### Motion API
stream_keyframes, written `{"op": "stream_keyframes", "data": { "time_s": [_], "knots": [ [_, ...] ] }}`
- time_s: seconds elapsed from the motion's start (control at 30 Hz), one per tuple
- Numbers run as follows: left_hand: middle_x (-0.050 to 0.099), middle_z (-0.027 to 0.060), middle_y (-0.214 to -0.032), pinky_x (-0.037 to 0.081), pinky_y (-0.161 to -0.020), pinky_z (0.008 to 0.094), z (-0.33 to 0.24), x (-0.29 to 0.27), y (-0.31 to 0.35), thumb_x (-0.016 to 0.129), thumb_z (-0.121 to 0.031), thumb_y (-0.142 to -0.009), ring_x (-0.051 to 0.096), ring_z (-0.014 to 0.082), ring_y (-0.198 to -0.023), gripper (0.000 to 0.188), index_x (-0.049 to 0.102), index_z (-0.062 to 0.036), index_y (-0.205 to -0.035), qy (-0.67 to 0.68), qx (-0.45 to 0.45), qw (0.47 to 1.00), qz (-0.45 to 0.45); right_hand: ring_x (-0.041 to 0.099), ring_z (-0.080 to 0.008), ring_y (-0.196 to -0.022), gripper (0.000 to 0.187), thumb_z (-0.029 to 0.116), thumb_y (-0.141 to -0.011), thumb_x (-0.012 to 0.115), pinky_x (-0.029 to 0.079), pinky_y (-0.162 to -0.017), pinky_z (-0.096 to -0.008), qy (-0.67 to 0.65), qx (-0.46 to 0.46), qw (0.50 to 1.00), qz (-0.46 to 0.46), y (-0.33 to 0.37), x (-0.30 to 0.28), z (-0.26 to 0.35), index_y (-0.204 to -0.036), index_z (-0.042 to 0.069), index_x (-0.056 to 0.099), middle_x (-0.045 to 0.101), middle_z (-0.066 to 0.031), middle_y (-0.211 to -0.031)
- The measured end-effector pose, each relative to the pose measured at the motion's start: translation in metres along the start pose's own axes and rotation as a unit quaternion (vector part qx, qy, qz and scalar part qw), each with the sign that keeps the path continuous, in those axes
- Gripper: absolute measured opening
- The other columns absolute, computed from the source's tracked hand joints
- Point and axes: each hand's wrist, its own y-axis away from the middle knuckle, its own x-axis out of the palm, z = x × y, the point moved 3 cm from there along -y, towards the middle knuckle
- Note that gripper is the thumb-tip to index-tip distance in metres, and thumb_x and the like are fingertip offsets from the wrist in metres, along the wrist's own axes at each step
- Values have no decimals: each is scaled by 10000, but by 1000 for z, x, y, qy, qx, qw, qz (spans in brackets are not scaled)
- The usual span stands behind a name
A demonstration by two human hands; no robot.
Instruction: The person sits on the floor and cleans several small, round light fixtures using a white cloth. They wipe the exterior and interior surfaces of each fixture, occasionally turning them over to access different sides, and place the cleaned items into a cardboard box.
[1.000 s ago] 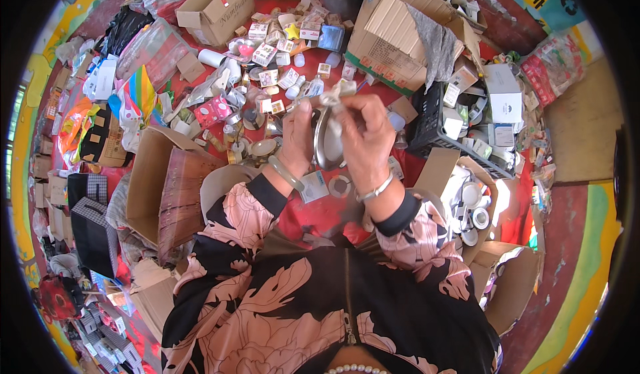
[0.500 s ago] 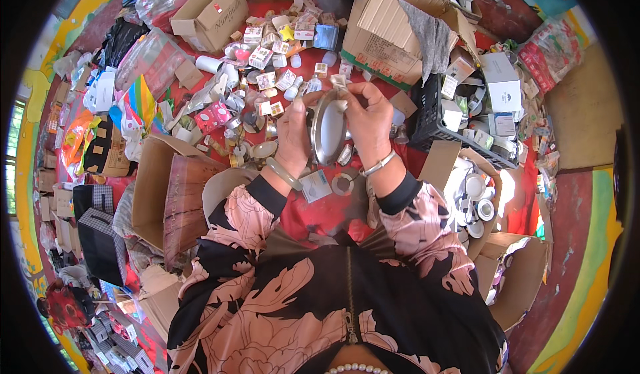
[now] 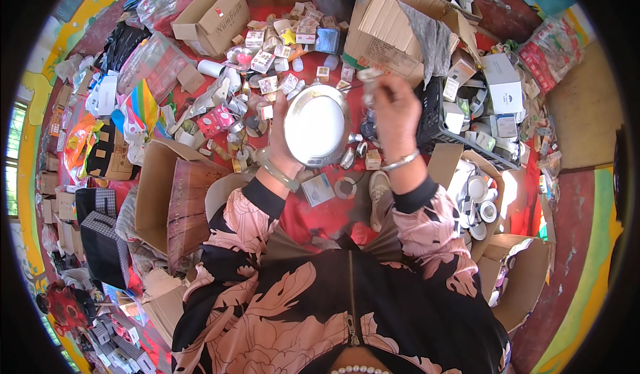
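My left hand point(image 3: 280, 141) is closed round a round downlight point(image 3: 316, 126) with a silvery rim, its white face turned up toward me. To the right of it, my right hand point(image 3: 398, 117) is raised, thumb and fingers pinched on a small pale block point(image 3: 370, 76) smeared by motion. A thin dark line, perhaps a wire, runs between the block and the light's edge. Below the light, a flat pale packet point(image 3: 318, 191) and a pale ring point(image 3: 345, 186) lie on the red floor cover.
Small boxes point(image 3: 261, 61) and loose parts are heaped ahead. A black crate point(image 3: 433, 124) of boxes and a carton point(image 3: 499, 167) of round white lamps stand at the right. Cardboard boxes point(image 3: 155, 194) sit at the left; a large carton point(image 3: 390, 41) stands at the far right.
The downlight has turned from nearly edge-on to face me, now in my left hand alone. My right hand has moved off to the right with the small pale block.
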Motion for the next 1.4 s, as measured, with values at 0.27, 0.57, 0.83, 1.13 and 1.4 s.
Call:
{"op": "stream_keyframes", "data": {
  "time_s": [0.27,0.57,0.83,1.13,1.4],
  "knots": [
    [613,119,-1044,514,-809,357,7,-28,-5,373,-402,-943,617,237,-919,444,518,-41,-1158,68,-74,994,52,572,-250,-884,288,-147,-613,552,473,-778,-331,193,-267,931,156,10,14,63,-798,57,636,605,-87,-900],
    [612,116,-1013,510,-779,344,5,5,7,382,-400,-935,616,235,-883,434,540,-37,-1110,11,-56,998,-9,577,-287,-838,221,-117,-617,554,483,-735,-330,199,-266,907,258,14,18,46,-768,38,603,604,-95,-869],
    [636,134,-976,521,-779,378,-23,-14,-5,407,-475,-895,632,270,-865,514,578,-18,-1059,-17,11,997,-71,568,-245,-818,249,-118,-604,566,455,-762,-319,92,-127,899,409,65,30,50,-795,37,605,579,-80,-820],
    [608,131,-1058,492,-820,327,-1,-8,-4,306,-599,-893,608,228,-926,702,507,11,-1177,-42,3,998,-40,562,-163,-782,198,-79,-704,588,467,-692,-266,73,-81,984,143,21,24,27,-857,43,618,576,-59,-891],
    [594,140,-1087,485,-855,356,-26,-12,0,293,-643,-869,599,251,-970,740,494,-2,-1180,-146,71,986,-43,555,-186,-785,165,-94,-624,502,443,-724,-295,-153,60,793,587,55,26,63,-736,18,547,564,-78,-832]
  ]
}}
